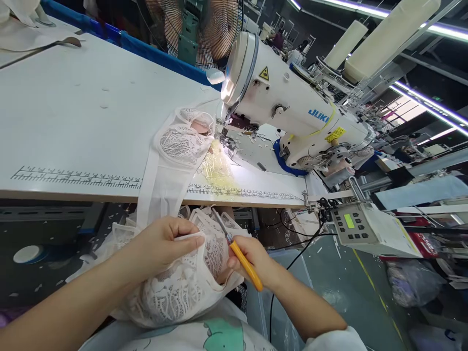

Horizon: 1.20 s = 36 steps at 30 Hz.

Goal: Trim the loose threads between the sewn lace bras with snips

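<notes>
Pinching the white lace garment [179, 292]: left hand [170, 243], thumb and fingers closed on its pale edge. Right hand [250, 256] grips the orange-handled tool [247, 266]; metal end lies over the lace, exact blade type can't be made out. Garment sits bunched below and between both hands, on the lap.

Risks, my read: metal tip is right at the mesh, so a slip or loose fabric could snag or nick it. Left fingers are near too; a jerk leftward could catch them. Bunched layers could hide a second ply under the tip.

Orientation: tool's long axis runs diagonally, tip ahead and left of right hand, butt end back and right. Garment's bulk spreads crosswise under the hands; too crumpled for one clear axis.

Farther out: second lace piece [185, 141] on the table [73, 126] ahead of left hand, band hanging toward it. Can't tell if joined to the lap piece. Sewing machine [274, 83] ahead and right of both hands, control box [356, 224] right of right hand.
</notes>
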Each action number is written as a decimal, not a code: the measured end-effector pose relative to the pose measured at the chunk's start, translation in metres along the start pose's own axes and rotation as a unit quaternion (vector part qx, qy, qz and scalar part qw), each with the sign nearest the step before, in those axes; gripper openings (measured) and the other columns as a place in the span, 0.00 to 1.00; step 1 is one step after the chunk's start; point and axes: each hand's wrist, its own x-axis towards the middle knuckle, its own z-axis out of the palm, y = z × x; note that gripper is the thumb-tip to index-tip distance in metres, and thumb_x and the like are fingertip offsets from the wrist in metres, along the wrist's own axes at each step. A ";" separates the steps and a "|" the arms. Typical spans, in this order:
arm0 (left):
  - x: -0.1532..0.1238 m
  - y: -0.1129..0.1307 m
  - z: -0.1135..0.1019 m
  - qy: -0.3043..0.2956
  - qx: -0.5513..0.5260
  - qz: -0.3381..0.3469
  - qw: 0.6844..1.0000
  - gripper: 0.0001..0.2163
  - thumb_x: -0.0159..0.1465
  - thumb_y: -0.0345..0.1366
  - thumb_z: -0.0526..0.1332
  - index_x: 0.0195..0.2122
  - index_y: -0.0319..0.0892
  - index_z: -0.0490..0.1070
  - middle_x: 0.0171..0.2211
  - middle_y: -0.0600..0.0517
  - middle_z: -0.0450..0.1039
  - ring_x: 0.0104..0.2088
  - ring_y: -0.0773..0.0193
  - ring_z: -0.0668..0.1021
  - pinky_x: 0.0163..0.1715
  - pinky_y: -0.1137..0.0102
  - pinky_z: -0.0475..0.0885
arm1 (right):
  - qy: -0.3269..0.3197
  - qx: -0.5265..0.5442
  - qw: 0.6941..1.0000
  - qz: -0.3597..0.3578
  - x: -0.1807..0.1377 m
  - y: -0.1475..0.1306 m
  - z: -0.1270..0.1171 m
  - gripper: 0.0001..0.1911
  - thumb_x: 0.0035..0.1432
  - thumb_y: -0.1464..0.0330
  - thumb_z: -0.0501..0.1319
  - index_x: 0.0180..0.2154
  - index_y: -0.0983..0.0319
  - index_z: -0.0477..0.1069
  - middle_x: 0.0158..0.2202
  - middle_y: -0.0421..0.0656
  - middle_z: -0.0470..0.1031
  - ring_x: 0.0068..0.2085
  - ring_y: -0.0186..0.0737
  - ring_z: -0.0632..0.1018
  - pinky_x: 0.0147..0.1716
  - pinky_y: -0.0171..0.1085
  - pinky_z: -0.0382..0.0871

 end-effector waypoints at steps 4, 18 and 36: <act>-0.005 0.005 -0.002 0.004 0.010 0.027 1.000 0.14 0.52 0.48 0.62 0.21 0.41 0.72 0.19 0.55 0.60 0.20 0.69 0.62 0.18 0.75 0.57 | 0.049 0.028 0.997 -0.055 -0.009 -0.017 -0.002 0.26 0.47 0.44 0.58 0.28 0.62 0.62 0.23 0.37 0.63 0.24 0.32 0.63 0.22 0.32 0.58; -0.034 0.001 -0.005 0.082 -0.133 0.006 0.988 0.13 0.47 0.46 0.67 0.23 0.41 0.71 0.31 0.46 0.79 0.26 0.60 0.76 0.22 0.71 0.69 | 0.050 -0.239 0.961 -0.129 -0.014 -0.013 0.044 0.09 0.42 0.74 0.57 0.27 0.60 0.58 0.25 0.40 0.67 0.25 0.36 0.66 0.23 0.33 0.56; -0.105 -0.019 -0.040 0.164 -0.147 -0.020 0.975 0.13 0.50 0.46 0.64 0.21 0.43 0.65 0.24 0.57 0.70 0.21 0.68 0.69 0.20 0.73 0.64 | 0.117 -0.108 0.901 -0.404 -0.003 -0.058 0.070 0.04 0.48 0.73 0.53 0.29 0.60 0.60 0.40 0.52 0.76 0.44 0.41 0.77 0.39 0.36 0.72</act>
